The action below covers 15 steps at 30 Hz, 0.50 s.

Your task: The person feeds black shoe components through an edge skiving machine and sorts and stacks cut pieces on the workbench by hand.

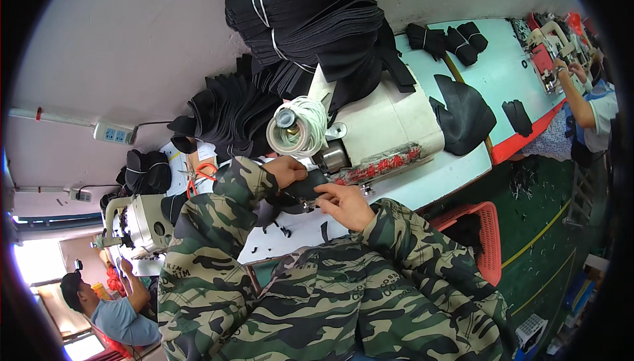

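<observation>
A dark fabric piece (300, 188) lies between my hands, beside the working end of a cream sewing machine (389, 127). My left hand (288, 171) is closed on its far left edge, fingers curled over the cloth. From the right, my right hand (347, 205) pinches the same piece with thumb and forefinger. Under the cloth, the lower part of the machine's head is mostly hidden. A roll of pale cord (305, 125) sits just beyond my left hand. Small black scraps (282, 231) lie on the white table (264, 245) near me.
Tied stacks of black fabric pieces (317, 31) rise behind the machine. Red-handled scissors (200, 177) lie left of my sleeve. A red basket (487, 242) stands at right below the table. Co-workers sit at far left (122, 311) and far right (594, 113).
</observation>
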Tool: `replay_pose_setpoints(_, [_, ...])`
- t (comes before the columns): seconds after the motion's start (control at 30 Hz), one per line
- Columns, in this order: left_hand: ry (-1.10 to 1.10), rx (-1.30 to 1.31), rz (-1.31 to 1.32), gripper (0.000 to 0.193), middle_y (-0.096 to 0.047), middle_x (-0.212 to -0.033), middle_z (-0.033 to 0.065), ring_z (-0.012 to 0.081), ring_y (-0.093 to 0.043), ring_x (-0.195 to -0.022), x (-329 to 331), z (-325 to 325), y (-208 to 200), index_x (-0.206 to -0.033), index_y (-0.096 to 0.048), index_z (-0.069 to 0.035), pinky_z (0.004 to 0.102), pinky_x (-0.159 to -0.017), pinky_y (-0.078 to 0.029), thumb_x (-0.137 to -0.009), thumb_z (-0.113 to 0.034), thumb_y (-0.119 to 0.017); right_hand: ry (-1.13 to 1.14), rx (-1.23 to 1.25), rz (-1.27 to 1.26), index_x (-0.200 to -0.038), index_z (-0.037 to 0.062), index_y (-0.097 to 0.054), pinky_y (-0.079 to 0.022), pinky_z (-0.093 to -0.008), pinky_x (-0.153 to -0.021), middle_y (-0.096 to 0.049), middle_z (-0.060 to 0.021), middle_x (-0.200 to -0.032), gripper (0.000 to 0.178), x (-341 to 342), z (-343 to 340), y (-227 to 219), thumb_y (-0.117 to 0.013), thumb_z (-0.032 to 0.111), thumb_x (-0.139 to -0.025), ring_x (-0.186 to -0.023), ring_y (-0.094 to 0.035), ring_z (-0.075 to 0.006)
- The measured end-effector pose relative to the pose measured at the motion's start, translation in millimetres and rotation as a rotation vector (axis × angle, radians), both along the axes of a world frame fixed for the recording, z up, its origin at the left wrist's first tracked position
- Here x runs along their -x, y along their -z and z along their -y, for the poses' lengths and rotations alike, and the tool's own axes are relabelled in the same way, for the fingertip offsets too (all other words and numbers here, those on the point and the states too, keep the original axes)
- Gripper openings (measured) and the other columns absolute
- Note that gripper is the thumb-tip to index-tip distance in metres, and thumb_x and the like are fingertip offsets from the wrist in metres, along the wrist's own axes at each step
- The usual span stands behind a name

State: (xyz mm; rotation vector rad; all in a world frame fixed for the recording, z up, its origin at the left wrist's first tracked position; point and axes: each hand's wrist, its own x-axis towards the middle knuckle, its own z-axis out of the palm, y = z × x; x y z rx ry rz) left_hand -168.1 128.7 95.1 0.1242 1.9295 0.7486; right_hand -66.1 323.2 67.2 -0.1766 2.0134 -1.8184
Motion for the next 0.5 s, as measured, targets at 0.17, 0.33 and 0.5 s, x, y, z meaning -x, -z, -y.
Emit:
replay_pose_setpoints(0.17, [0.571, 0.062, -0.653, 0.035, -0.064, -0.094, 0.0099, 0.0212, -0.062, -0.078, 19.5, -20.8, -52.6, -0.107, -0.06, -0.008, 0.0407, -0.071, -0.051, -0.087, -0.034, -0.049, -0.045, 0.002, 0.017, -0.101, -0.0034, -0.06, -0.05, -0.0244, -0.061, -0.066, -0.0103, -0.078, 0.024, 2.9, -14.6, -5.1, -0.06, 0.011, -0.082, -0.067, -0.062, -0.0111])
replay_pose_setpoints(0.33, [0.444, 0.105, -1.443, 0.04, -0.059, -0.101, 0.0105, 0.0255, -0.054, -0.098, 8.6, -29.2, -32.0, -0.108, -0.057, -0.008, 0.045, -0.09, -0.04, -0.078, -0.035, -0.058, 0.046, -0.078, -0.065, -0.091, -0.0014, -0.063, -0.049, -0.0301, -0.059, -0.065, -0.0133, -0.073, 0.021, 2.0, -34.4, -7.0, -0.062, 0.016, -0.078, -0.062, -0.063, -0.0214])
replay_pose_setpoints(0.5, [0.249, 0.172, -0.883, 0.091, -0.039, -0.132, 0.015, 0.0338, -0.032, -0.125, 13.2, -27.3, -27.9, -0.13, -0.042, -0.01, 0.0406, -0.107, -0.021, -0.052, -0.041, -0.08, 0.179, -0.358, -0.306, -0.091, -0.0014, -0.063, -0.049, -0.0335, -0.06, -0.065, -0.0152, -0.074, 0.025, 30.6, -62.6, -13.6, -0.061, 0.021, -0.079, -0.065, -0.063, -0.0297])
